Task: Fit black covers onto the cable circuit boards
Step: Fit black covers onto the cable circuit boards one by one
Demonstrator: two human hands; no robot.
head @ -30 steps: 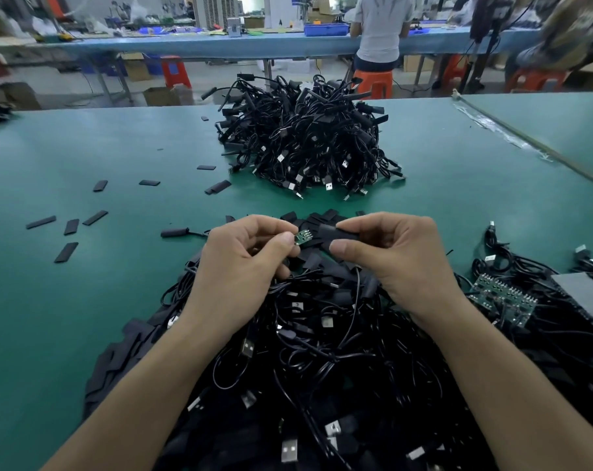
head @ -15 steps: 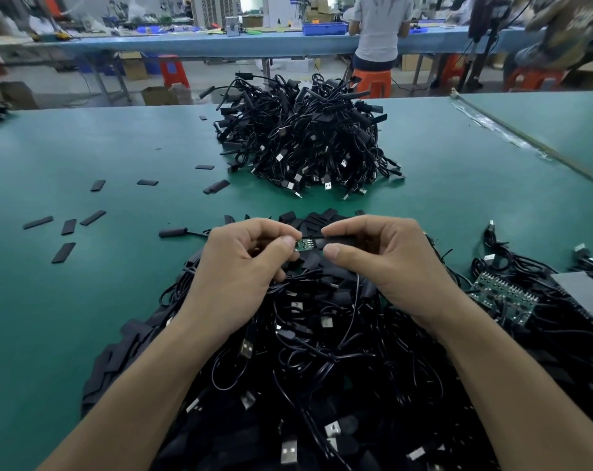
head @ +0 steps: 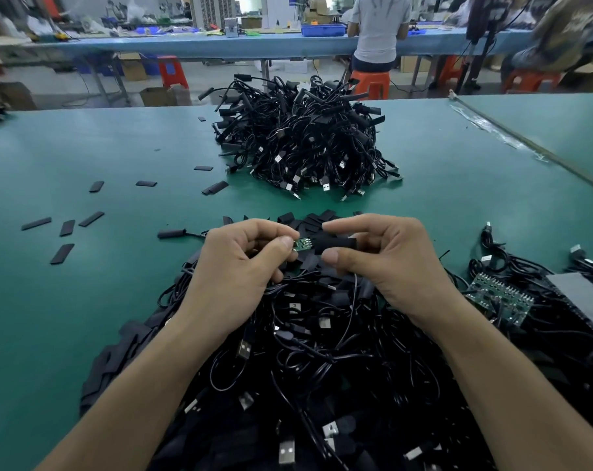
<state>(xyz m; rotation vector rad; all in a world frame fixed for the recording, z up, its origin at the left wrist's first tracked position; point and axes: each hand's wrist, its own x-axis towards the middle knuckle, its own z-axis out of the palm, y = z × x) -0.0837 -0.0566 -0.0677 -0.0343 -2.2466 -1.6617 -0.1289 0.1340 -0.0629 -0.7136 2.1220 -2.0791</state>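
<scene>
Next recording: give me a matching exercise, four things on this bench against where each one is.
1 small green circuit board
2 black tubular cover
3 tangled heap of black cables
4 loose flat black covers

A scattered on the green table, left side
B pinched by the left hand
C held by the right hand
D piled at the far middle

Pairs: 1-B, 2-C, 3-D, 4-A.

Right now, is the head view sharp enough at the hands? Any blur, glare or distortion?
Head view: sharp at centre, the circuit board and black cover between left hand and right hand read clearly; top corners smear, the seated person is blurred; the wide angle stretches the forearms at the bottom; light even and soft, no strong glare on the green table.
</scene>
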